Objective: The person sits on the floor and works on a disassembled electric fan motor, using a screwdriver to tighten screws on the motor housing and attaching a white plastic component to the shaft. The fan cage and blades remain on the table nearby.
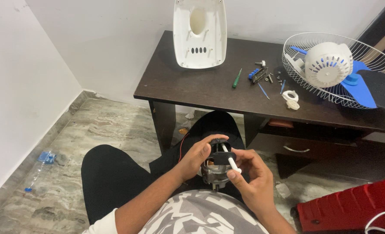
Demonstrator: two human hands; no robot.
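While the person is sitting over their lap, the left hand (197, 157) is cupping the fan motor (214, 171) from the side, fingers curled round the black gearbox (220, 151) on top. The right hand (255, 177) is pinching the white knob shaft (231, 162) between thumb & forefinger, other fingers half folded. So both hands are closed on parts, motor sitting just above the knees, well below the tabletop (201, 89).

Judging by the grip, doing this well means keeping the motor body steady w/ the left and working the shaft straight along its axis, no sideways levering, since the thin plastic looks easy to snap. A red wire (181, 145) is trailing by the left wrist, better kept clear of the fingers.

Containers: at the tabletop's right edge the wire fan guard (296, 73) is lying dish-like, holding the white motor cover (327, 64) & the blue blade (357, 86). At the back edge the white shell (200, 32) is leaning on the wall, hollow side out, nothing in it. Green screwdriver (236, 79) & loose screws (275, 79) are lying mid-tabletop, not in anything.
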